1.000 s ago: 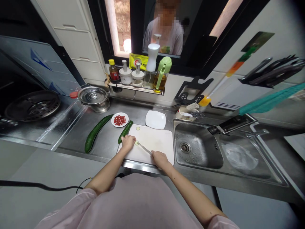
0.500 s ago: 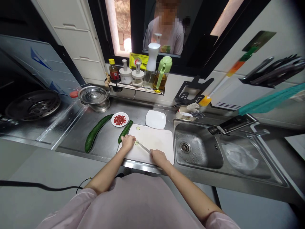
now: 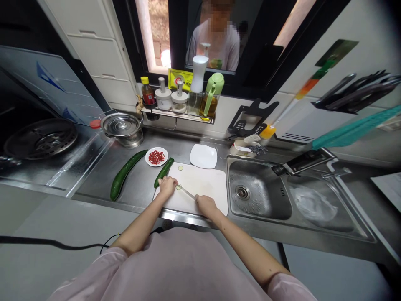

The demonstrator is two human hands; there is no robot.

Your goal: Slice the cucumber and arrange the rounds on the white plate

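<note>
Right hand (image 3: 206, 205) closed round knife (image 3: 189, 193), left hand (image 3: 167, 186) curled near knife's tip, its hold hidden, cannot tell, cucumber slice (image 3: 178, 187) beside knife on white board (image 3: 211, 186), shorter cucumber (image 3: 163, 172) at board's left edge

The handle of a knife (image 3: 188, 193) disappeared inside the right hand (image 3: 206, 204), while the left hand (image 3: 167, 188) concealed whatever lay beneath its fingers and screened part of the shorter cucumber's (image 3: 164, 170) near end. Knife blades sat out of sight in a wall-mounted knife holder (image 3: 296, 123). Lettering on the yellow packet (image 3: 175, 79) and the sauce bottle (image 3: 148, 93) was too small to read. The right edge cropped a teal cloth (image 3: 351, 128); pixelation blurred the head of a person reflected (image 3: 214, 46) in the window.
</note>
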